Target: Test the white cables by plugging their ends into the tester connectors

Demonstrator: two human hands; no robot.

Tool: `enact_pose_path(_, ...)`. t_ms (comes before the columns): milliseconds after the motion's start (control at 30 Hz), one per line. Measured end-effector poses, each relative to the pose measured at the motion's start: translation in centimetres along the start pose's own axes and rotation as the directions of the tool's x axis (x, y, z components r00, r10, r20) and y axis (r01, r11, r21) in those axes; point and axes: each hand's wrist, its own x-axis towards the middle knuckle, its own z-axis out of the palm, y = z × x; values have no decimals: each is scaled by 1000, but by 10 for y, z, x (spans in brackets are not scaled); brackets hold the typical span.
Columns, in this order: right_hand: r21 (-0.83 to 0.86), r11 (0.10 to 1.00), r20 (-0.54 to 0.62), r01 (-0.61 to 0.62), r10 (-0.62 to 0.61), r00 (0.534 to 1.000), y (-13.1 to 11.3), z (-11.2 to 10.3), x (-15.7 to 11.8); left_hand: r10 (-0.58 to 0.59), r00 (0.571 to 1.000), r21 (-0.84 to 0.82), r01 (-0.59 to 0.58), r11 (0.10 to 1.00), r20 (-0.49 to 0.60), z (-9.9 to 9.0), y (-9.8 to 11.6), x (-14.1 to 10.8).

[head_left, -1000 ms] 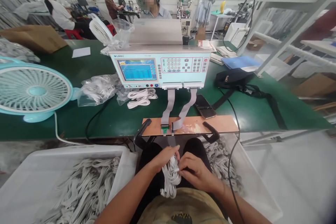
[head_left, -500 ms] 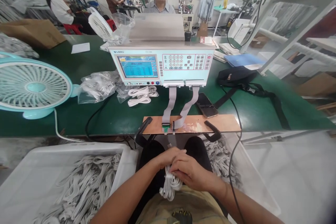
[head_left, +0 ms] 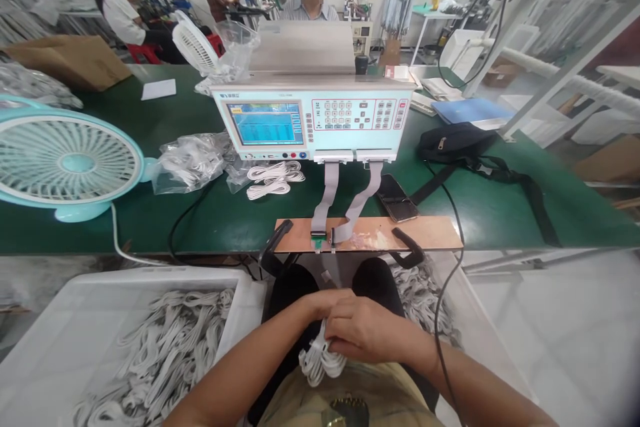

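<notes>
While the right hand point(head_left: 367, 328) lapped over the left hand point(head_left: 327, 300), the white cable bundle point(head_left: 320, 360) hung below them, just before the shirt point(head_left: 295, 403) and short of the wooden board point(head_left: 440, 235). Right fingers were curled in, nearly closed, seemingly pinching the bundle's upper end; left fingers mostly hidden, so couldn't tell their opening or hold. Main risk, as judged: loops fanned out at the bottom, so a slack pinch could let them spill or tangle. With hands overlapped, a strand could also catch between fingers. Black cord point(head_left: 440, 320) crossed the right forearm point(head_left: 465, 373) in view, contact unclear; a wide swing could snag it. Ribbon cables point(head_left: 327, 193) ended on the board; a bump there could strain their plugs point(head_left: 318, 235).
</notes>
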Motion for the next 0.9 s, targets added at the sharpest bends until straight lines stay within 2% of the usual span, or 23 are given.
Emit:
enact_pose_path(67, 58, 998, -75, -17, 21, 997, 3, 2, 0, 16, 1000, -4, -16, 1000, 6, 1, 2, -1)
enact_pose_path(133, 182, 979, -214, -93, 132, 968, 10, 6, -2, 42, 999, -5, -42, 999, -11, -4, 5, -6)
enact_pose_path(233, 391, 897, -363, -205, 355, 861, 23, 15, -5, 83, 980, -8, -86, 996, -180, -17, 8, -19)
enact_pose_path(333, 475, 837, -392, -271, 477, 787, 35, 25, -3, 52, 940, -80, -84, 993, -337, -29, 11, -34)
enact_pose_path(400, 475, 826, -395, -302, 507, 766, 41, 30, 3, 27, 946, -141, -76, 987, -323, -35, 13, -42)
enact_pose_path(500, 513, 798, -421, -317, 556, 717, 49, 35, 15, 73, 941, -131, -122, 984, -330, -38, 18, -44)
enact_pose_path(633, 658, 694, -474, -291, 682, 557, 60, 40, 28, 122, 895, -88, -176, 980, -429, -38, 20, -37)
enact_pose_path(700, 704, 654, -475, -278, 723, 501, 64, 41, 32, 152, 876, -71, -206, 976, -457, -37, 18, -32)
enact_pose_path(800, 727, 627, -457, -279, 745, 486, 67, 41, 34, 177, 860, -93, -250, 964, -479, -34, 14, -28)
enact_pose_path(900, 746, 596, -413, -298, 764, 496, 67, 41, 35, 127, 887, -163, -219, 962, -444, -35, 13, -28)
